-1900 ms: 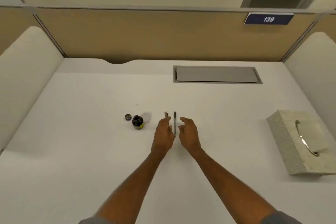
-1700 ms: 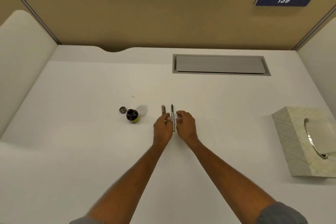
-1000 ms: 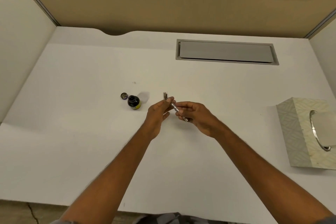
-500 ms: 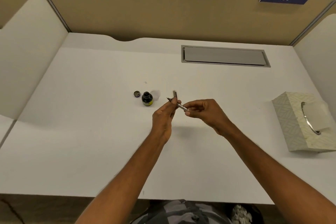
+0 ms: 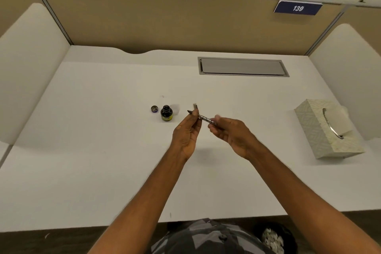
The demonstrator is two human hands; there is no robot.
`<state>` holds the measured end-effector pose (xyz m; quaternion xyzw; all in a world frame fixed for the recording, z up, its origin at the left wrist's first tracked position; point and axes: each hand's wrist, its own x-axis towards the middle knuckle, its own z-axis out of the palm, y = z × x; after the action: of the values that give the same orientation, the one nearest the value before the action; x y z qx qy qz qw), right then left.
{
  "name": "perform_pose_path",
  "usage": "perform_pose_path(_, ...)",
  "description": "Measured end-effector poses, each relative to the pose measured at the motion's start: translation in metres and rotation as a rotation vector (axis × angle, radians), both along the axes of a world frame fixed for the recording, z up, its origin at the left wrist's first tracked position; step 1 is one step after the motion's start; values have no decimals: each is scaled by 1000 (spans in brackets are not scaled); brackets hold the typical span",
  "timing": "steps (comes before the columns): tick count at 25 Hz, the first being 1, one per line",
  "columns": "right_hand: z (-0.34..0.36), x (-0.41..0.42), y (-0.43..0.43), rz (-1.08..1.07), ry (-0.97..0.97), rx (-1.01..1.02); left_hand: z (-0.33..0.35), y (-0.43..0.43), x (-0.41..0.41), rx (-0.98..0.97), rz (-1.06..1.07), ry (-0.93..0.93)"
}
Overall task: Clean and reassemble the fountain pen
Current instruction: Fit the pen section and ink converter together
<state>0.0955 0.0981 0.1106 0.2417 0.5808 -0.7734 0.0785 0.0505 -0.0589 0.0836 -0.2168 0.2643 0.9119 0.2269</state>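
Fountain pen (image 5: 204, 117) slants, nib up-left (both hands grip).

The white desk (image 5: 92, 150) is bare along its near edge and across its left half. Passage to the left of the raised hands is narrowed by an open ink bottle (image 5: 166, 112) and its cap (image 5: 154, 108), set just apart. A tissue box (image 5: 327, 130) blocks the right edge, beside the side panel (image 5: 350, 68).
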Motion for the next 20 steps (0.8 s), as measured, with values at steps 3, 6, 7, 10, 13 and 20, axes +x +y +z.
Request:
perform_pose_path(3,1,8,-8,16,75,173,-1,-4,2,-4,23,-12)
perform_pose_path(6,2,8,-8,-54,66,125,-2,-8,6,0,46,-32)
perform_pose_path(7,4,9,-10,-66,37,84,-2,-9,7,-5,58,-34)
perform_pose_path(10,-1,16,-13,-29,35,208,-2,-13,11,-33,82,-33)
perform_pose_path(13,2,18,-15,-60,93,198,-2,-16,14,-31,93,-52)
perform_pose_path(20,5,18,-18,-52,67,78,0,-20,17,-18,98,-55)
